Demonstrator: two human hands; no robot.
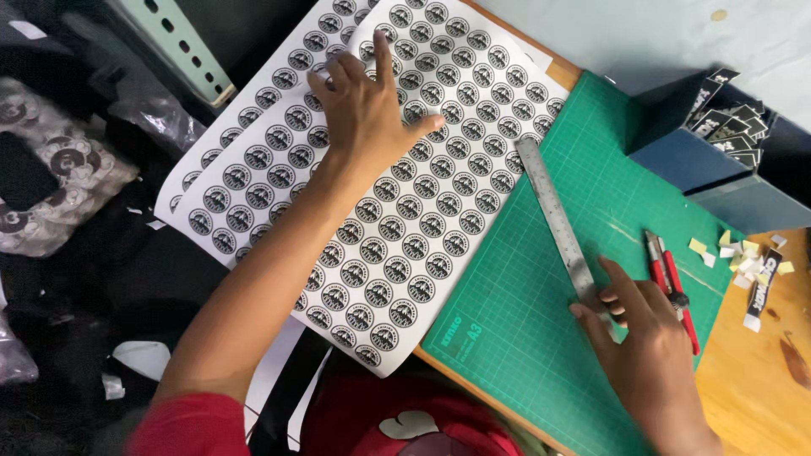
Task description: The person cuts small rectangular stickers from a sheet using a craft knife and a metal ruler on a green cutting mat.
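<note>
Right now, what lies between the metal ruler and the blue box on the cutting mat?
In the head view, only bare green cutting mat lies between the metal ruler and the blue box.

White sheets of round black-and-white stickers [397, 211] fill the frame's centre and upper left. Black rectangular labels [731, 122] sit in a dark blue open box [676, 156] at upper right.

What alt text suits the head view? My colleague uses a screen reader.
A left hand presses flat on a white sheet of round black stickers, while the right hand touches a metal ruler on a green cutting mat.
</note>
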